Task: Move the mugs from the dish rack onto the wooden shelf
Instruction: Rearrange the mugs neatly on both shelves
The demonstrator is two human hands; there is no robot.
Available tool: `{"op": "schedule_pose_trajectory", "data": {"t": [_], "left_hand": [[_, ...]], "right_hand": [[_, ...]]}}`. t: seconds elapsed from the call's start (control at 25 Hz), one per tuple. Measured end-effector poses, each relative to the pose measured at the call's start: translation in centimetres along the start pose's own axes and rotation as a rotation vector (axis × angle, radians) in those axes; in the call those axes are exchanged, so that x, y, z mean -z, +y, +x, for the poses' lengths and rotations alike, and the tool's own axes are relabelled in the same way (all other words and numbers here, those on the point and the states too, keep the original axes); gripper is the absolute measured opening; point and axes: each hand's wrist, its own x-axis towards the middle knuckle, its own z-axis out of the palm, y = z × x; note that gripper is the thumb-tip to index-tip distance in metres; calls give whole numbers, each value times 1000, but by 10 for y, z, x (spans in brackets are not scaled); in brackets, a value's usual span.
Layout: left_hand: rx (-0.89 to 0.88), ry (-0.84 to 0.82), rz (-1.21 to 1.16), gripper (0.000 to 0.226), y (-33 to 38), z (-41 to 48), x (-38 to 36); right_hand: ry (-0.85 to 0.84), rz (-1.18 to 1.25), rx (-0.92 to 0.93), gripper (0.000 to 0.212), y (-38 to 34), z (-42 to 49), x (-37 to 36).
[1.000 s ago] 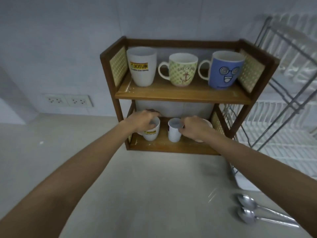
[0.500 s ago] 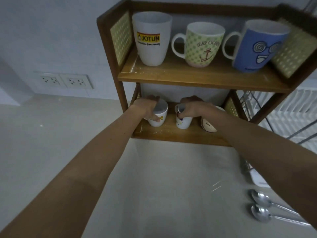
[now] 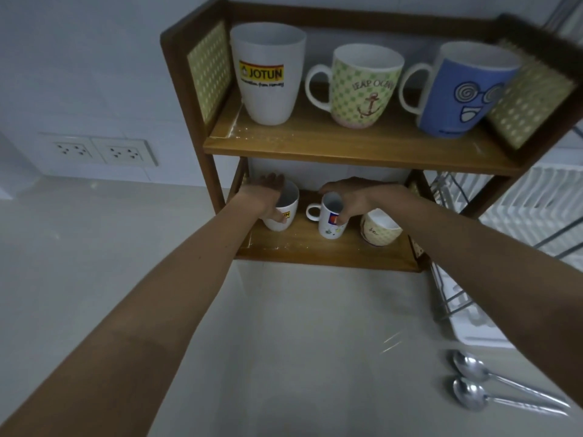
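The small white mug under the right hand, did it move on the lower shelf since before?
Yes. The small white mug turned: its handle now points left, toward the shelf's left post.

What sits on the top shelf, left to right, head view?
White JOTUN cup → green anchor mug → blue face mug.

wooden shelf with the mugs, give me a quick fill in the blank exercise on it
1. The two-tier wooden shelf holds ____ mugs on its top tier.
2. The blue cartoon-face mug stands at the ____ end of the top tier.
3. Two metal ____ lie on the counter at lower right.
4. The tall white handleless cup reads ____.

Answers: three; right; spoons; JOTUN
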Motion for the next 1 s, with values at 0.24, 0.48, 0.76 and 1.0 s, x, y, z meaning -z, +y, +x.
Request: {"op": "schedule_pose_trajectory", "data": {"t": [0.24,0.48,0.76,1.0], "left_hand": [[-287,197,-82,78,64,-1,7],[-253,155,16,58,101,4,8],[-190,165,92,54,101,4,9],[-181,159,44,61,101,7,8]], "right_hand": [[70,-224,-535,90,37,-21,7],[42,-125,-427,95,59,-39,-16],[-12,-205,-225,95,69,-39,-9],[-17,-256,-232,96,78,-35,-7]]}}
